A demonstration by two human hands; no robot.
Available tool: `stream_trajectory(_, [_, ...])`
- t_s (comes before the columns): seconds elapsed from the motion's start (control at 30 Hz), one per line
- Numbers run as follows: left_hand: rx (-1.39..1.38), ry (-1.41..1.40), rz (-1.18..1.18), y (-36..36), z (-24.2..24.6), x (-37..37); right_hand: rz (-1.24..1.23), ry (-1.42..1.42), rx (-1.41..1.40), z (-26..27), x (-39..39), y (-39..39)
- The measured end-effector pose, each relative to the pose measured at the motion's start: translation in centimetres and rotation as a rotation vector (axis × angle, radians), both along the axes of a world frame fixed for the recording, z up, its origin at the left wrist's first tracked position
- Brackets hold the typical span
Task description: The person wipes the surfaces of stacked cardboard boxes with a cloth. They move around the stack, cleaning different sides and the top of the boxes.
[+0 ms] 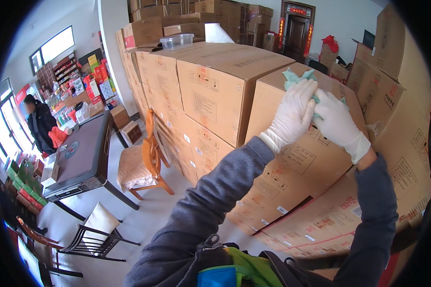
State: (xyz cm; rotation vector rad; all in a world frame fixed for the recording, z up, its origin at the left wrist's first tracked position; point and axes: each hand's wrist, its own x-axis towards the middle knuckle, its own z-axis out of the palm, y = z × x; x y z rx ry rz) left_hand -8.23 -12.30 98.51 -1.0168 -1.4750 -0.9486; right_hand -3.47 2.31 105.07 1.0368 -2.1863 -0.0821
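A pale green cloth (297, 76) is bunched between my two hands, above the front edge of a large cardboard carton (273, 89). White gloves cover both hands. My left hand (291, 113) presses its fingers against the cloth, and folds stick out past the fingertips. My right hand (339, 123) grips the cloth from the other side, with small corners of it showing around the fingers. The palms and part of the cloth are hidden. Whether the cloth touches the carton is unclear. Beside this carton stands another closed carton (212, 97) with printed markings.
Stacked cartons (398, 168) also rise at my right. A clear plastic tub (177, 41) and a white roll (218, 33) sit on the carton tops. Leftward are a wooden chair (138, 163), a dark table (89, 154), a cushioned black chair (100, 226) and a person (39, 122).
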Motion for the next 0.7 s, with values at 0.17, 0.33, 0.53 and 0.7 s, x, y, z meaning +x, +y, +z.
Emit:
stream_trajectory(0.17, [0.0, 0.031, -0.013, 2.9, -0.1, 1.1, -0.052, -0.019, -0.013, -0.3, 1.8, 2.7])
stream_trajectory(0.33, [-0.01, 0.03, -0.052, 5.1, 0.1, 2.1, -0.105, -0.032, -0.022, -0.3, 3.2, 5.0])
stream_trajectory(0.53, [-0.039, -0.022, -0.069, 7.4, 0.4, 3.4, -0.101, -0.041, -0.023, -0.4, 4.6, 7.5])
stream_trajectory(0.7, [-0.004, 0.018, -0.059, 8.6, 0.0, 4.5, -0.066, 0.03, -0.032, -1.1, 5.5, 8.5])
